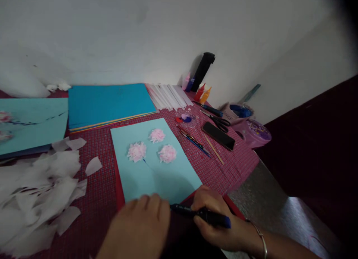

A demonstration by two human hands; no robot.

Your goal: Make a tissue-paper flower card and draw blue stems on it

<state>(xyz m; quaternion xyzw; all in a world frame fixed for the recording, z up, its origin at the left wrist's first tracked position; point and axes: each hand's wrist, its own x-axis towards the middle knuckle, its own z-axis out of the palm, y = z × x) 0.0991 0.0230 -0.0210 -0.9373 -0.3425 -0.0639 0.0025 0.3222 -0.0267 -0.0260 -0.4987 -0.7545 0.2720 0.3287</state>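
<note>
A dark marker with a blue end (214, 218) is held across the front of the table, at the near edge of a light blue sheet. My right hand (214, 214) pinches it near its blue end. My left hand (140, 223) is closed at the marker's other end, which disappears behind the curled fingers; that grip is partly hidden. On the light blue sheet (148, 184) sit three fluffy pink paper flowers (137, 151). A short dark blue stroke and a thin line run down from the left flower.
Loose white paper petals (53, 184) lie at left, near another decorated sheet (41, 111). Behind are stacked coloured sheets (112, 102) and white strips (169, 96). At right are paint bottles (205, 95), scissors (220, 122), brushes (195, 141), a phone (218, 135) and pink containers (253, 134).
</note>
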